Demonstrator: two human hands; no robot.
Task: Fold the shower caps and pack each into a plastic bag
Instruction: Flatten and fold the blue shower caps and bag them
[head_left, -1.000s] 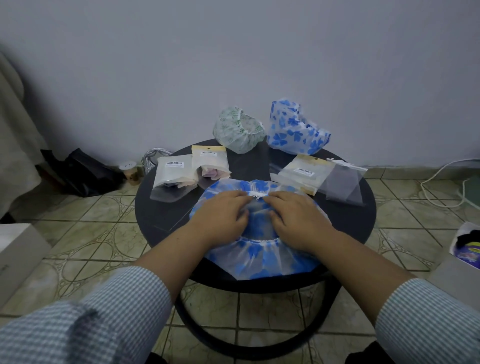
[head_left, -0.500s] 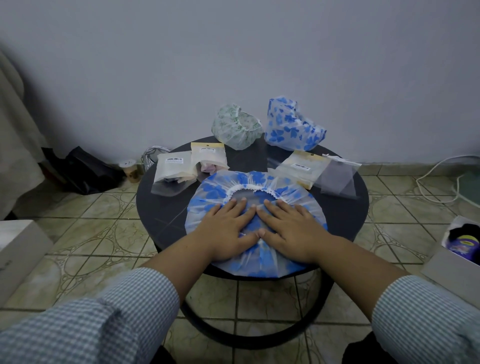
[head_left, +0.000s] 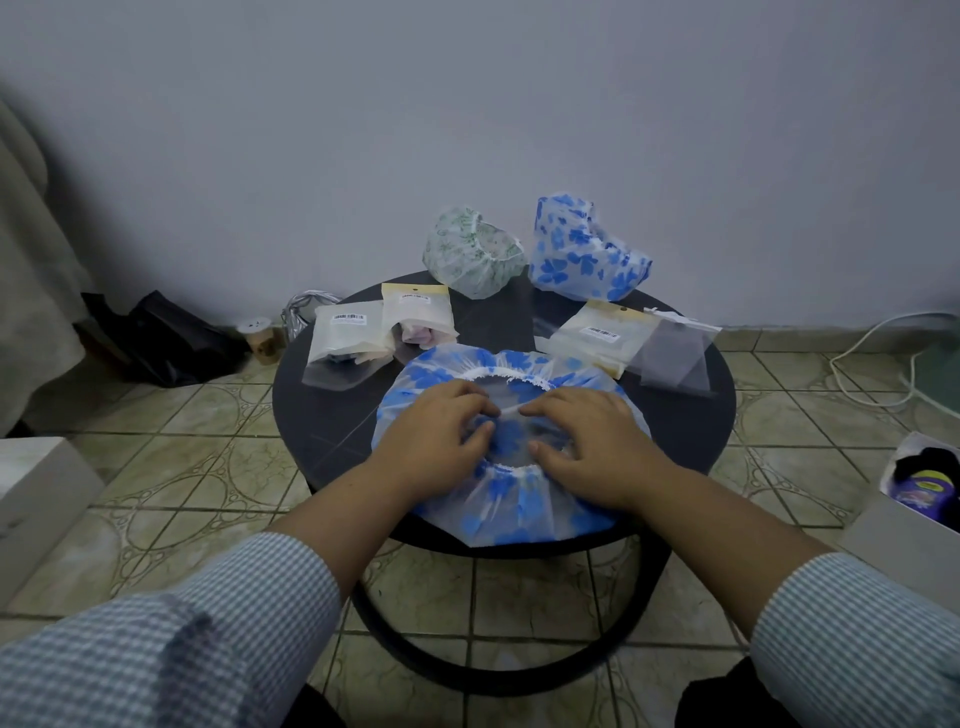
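You are pinching the blue-flowered shower cap (head_left: 519, 512) at centre frame, your left hand (head_left: 434, 447) and right hand (head_left: 597, 441) both gripping its gathered plastic. Your fingertips are hiding the pinched fold.

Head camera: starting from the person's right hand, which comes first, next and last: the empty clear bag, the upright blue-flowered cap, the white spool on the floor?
1. Empty clear bag, on the table just beyond the right hand.
2. Upright blue-flowered cap, at the table's far edge.
3. White spool, on the floor, far left.
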